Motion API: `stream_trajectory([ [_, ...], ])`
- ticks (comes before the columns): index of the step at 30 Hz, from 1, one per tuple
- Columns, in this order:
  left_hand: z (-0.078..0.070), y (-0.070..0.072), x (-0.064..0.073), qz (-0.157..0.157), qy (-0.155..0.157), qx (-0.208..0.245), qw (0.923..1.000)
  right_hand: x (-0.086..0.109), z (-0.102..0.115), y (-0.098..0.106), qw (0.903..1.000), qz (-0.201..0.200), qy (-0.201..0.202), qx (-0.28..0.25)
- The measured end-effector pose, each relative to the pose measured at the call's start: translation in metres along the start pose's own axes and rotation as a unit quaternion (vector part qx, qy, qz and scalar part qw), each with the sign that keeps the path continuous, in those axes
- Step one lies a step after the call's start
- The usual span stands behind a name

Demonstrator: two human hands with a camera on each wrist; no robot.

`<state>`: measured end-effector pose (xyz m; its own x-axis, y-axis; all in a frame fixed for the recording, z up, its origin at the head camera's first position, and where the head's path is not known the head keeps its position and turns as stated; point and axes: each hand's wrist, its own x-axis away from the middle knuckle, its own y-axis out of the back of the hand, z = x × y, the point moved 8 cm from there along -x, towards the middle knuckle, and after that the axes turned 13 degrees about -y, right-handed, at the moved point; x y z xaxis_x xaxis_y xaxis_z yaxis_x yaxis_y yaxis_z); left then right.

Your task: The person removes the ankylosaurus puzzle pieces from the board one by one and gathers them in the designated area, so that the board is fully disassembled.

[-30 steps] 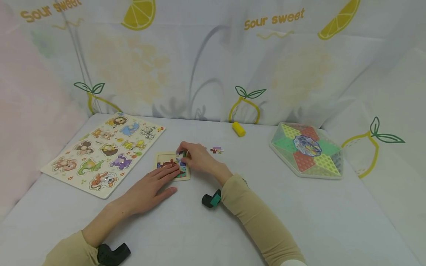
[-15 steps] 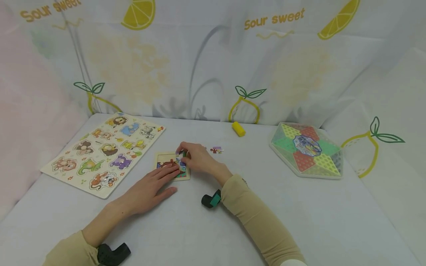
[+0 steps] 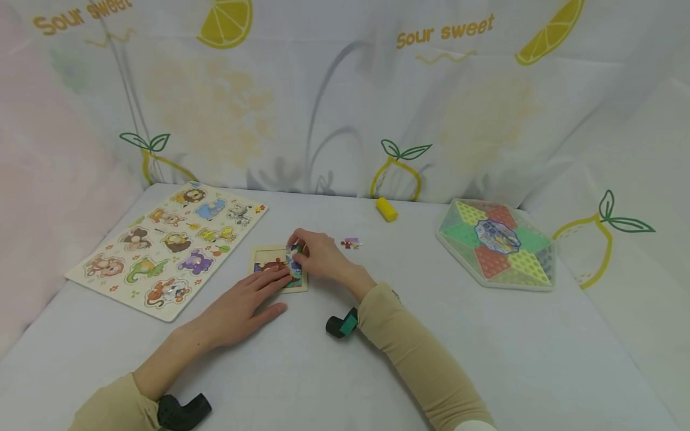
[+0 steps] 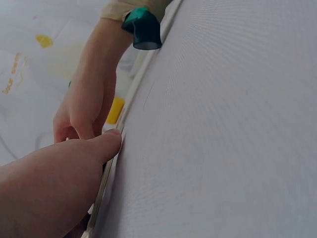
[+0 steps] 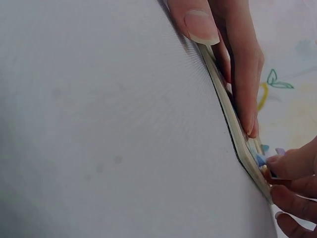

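Note:
In the head view a small wooden jigsaw tray (image 3: 296, 289) lies on the white table, partly covered by both hands. My left hand (image 3: 245, 308) rests on it with fingers fairly straight, fingertips over the picture and thumb out to the side. At the tray's right side, my right hand (image 3: 326, 257) pinches a jigsaw piece (image 3: 293, 263) between thumb and fingers. That piece stands tilted up over the tray. In the right wrist view, the piece's blue part (image 5: 261, 159) shows beside the thumb, near the tray's edge (image 5: 229, 111).
Loose jigsaw pieces (image 3: 351, 243) lie just beyond the right hand. An animal puzzle board (image 3: 129, 239) is at left. A yellow cylinder (image 3: 386, 209) lies at the back, and a hexagonal game box (image 3: 496, 245) at right. A printed curtain (image 3: 334, 90) hangs behind.
The right hand's fingers and the jigsaw piece have shifted very slightly at the tray's right side. The left hand and everything else have stayed in place.

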<state>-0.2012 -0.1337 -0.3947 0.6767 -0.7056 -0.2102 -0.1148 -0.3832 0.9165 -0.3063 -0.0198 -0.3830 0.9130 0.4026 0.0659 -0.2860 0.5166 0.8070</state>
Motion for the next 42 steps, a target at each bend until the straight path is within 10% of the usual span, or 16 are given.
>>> stream_trajectory([
  [18,0.000,-0.001,0.002,-0.006,-0.005,0.005,1.0000,0.005,-0.005,0.021,0.9973,-0.038,0.002,-0.062],
  [42,-0.001,0.000,0.000,-0.014,-0.014,0.008,0.9998,0.036,-0.135,0.111,0.9822,-0.091,-0.135,-0.094],
])
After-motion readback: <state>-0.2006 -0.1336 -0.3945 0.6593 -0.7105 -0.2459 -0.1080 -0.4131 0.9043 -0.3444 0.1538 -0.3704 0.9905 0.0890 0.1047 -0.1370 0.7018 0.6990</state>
